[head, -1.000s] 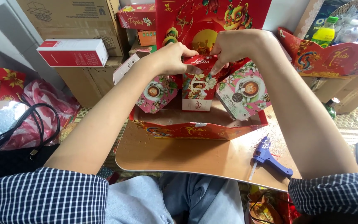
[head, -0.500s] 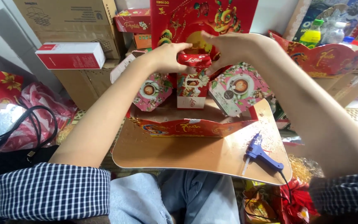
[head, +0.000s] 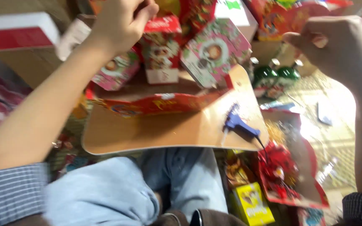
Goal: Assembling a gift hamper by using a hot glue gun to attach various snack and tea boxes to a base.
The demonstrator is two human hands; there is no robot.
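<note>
My left hand is up at the top of the view, fingers curled, right beside the red lid of a small red and white box. That box stands in a shallow red tray between two pink and green patterned boxes. My right hand is off to the right, away from the boxes, closed like a fist with thumb and finger pinched; nothing shows in it. The tray rests on a wooden lap board. The picture is blurred.
A blue glue gun lies on the board's right corner, its cord trailing down. Two green bottles stand to the right. Red bows and a yellow packet lie low right. A red and white carton sits far left.
Both hands were together on a red piece above the middle box. My right hand has pulled away to the right; the left stays by the box. The view has tilted down and right.
</note>
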